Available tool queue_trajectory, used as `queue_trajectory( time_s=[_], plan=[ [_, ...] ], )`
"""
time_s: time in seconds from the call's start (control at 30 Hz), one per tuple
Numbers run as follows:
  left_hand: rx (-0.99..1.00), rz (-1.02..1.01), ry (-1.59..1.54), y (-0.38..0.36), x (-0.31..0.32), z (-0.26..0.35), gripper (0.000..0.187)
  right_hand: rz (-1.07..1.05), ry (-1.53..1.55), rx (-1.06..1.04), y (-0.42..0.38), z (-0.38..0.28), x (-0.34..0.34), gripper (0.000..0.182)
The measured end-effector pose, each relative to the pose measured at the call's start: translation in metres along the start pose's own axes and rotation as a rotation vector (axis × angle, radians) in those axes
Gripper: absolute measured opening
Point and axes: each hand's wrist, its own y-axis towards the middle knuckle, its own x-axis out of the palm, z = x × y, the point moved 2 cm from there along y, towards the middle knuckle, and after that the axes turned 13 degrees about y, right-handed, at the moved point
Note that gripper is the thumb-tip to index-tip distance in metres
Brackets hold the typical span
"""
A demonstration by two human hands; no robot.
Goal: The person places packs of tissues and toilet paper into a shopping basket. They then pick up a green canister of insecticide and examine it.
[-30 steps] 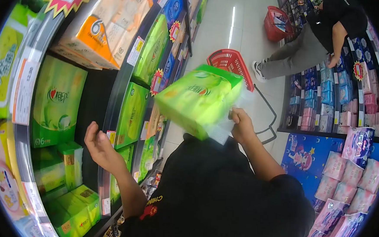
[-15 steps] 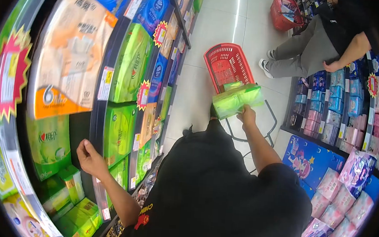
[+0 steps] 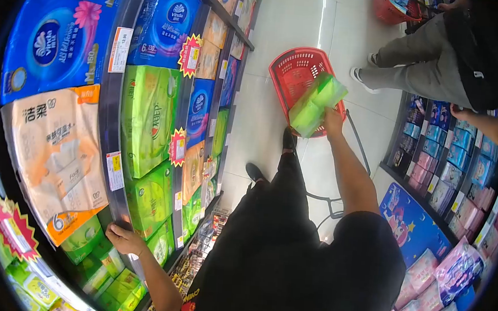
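A green tissue pack (image 3: 314, 108), slightly blurred, hangs over the red shopping basket (image 3: 281, 59), gripped at its right end by my right hand (image 3: 333, 122). The basket stands on the floor with its black handle lowered towards me. At the left, my left hand (image 3: 124, 239) is at the shelf edge, its fingers bent near a large green pack (image 3: 149, 198). Whether those fingers hold anything is hidden. Above the hand stands an orange and white tissue pack (image 3: 58, 155).
Shelves of blue Vinda packs (image 3: 50, 43) and green packs line the left side. Another person (image 3: 423, 58) stands at the upper right beside a second red basket (image 3: 392, 9). Pink and purple packs (image 3: 421, 277) fill the lower right display.
The green pack has tilted and moved up over the basket with my right hand. My left hand has moved down and slightly right along the shelf. The shelf view has shifted.
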Motion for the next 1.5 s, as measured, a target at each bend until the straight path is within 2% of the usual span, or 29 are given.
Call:
queue_trajectory(
  time_s=[0.07,0.17,0.27,0.37,0.47,0.57,0.67,0.77,0.83,0.9,0.93,0.97,1.0,1.03,1.1,1.17,1.2,1.3,1.37,1.4,1.5],
  plan=[
    [0.0,0.002,0.036,0.001,0.001,0.002,0.043,0.023,0.127,0.146,0.023,-0.003,0.009,0.048],
    [0.015,-0.005,0.089,0.0,0.001,0.009,0.047,-0.024,0.15,0.193,0.053,-0.006,0.022,0.049],
    [0.014,-0.013,0.129,0.003,0.006,0.003,0.051,-0.084,0.145,0.106,0.09,0.011,0.033,0.039],
    [0.008,0.0,0.09,0.002,0.005,0.011,0.053,-0.029,0.046,0.121,0.109,0.015,0.048,0.047],
    [-0.007,0.002,0.116,0.002,0.005,0.016,0.055,-0.078,0.031,0.191,0.11,-0.005,0.057,0.044],
    [-0.036,-0.029,0.134,0.002,0.01,0.003,0.057,-0.103,-0.073,0.164,0.132,0.039,0.074,0.04],
    [-0.015,-0.002,0.125,0.003,0.013,-0.002,0.058,-0.229,-0.786,-0.364,0.13,0.058,0.084,0.038],
    [-0.034,-0.016,0.117,0.002,0.012,0.001,0.058,-0.228,-0.634,-0.234,0.089,0.052,0.081,0.036],
    [-0.039,-0.024,0.102,0.002,0.012,0.0,0.059,-0.276,-0.601,-0.246,0.06,0.087,0.079,0.038],
    [-0.039,-0.031,0.113,0.003,0.011,-0.001,0.058,-0.45,-0.777,-0.228,0.02,0.108,0.061,0.044],
    [-0.036,-0.035,0.13,0.003,0.01,0.001,0.058,-0.498,-0.788,-0.099,0.004,0.128,0.052,0.05],
    [-0.032,-0.039,0.147,0.003,0.008,0.002,0.057,-0.333,-0.712,-0.028,-0.018,0.161,0.04,0.051],
    [-0.023,-0.033,0.134,0.004,0.008,0.001,0.056,-0.609,-0.859,0.161,-0.044,0.146,0.018,0.051],
    [-0.015,-0.028,0.119,0.004,0.008,0.001,0.055,-0.547,-0.899,0.17,-0.075,0.144,-0.001,0.046],
    [0.005,-0.019,0.081,0.003,0.008,0.002,0.053,-0.551,-0.987,0.386,-0.128,0.134,-0.043,0.051],
    [0.03,-0.012,0.039,0.003,0.004,0.006,0.051,-0.683,-1.122,0.394,-0.176,0.107,-0.079,0.056],
    [0.034,-0.008,0.021,0.003,0.002,0.007,0.048,-0.817,-1.152,0.49,-0.196,0.11,-0.096,0.06],
    [0.038,0.005,-0.032,0.001,0.001,0.004,0.041,-0.923,-1.237,0.433,-0.25,0.075,-0.123,0.059],
    [0.032,0.007,-0.063,0.0,0.004,-0.005,0.036,-0.941,-1.263,0.299,-0.26,0.077,-0.128,0.053],
    [0.034,0.021,-0.12,-0.001,0.002,-0.006,0.03,-0.906,-1.295,0.31,-0.259,0.077,-0.127,0.052],
    [0.13,0.046,-0.154,-0.002,-0.004,-0.005,0.027,-0.828,-1.359,0.311,-0.251,0.07,-0.112,0.051]
  ],
)
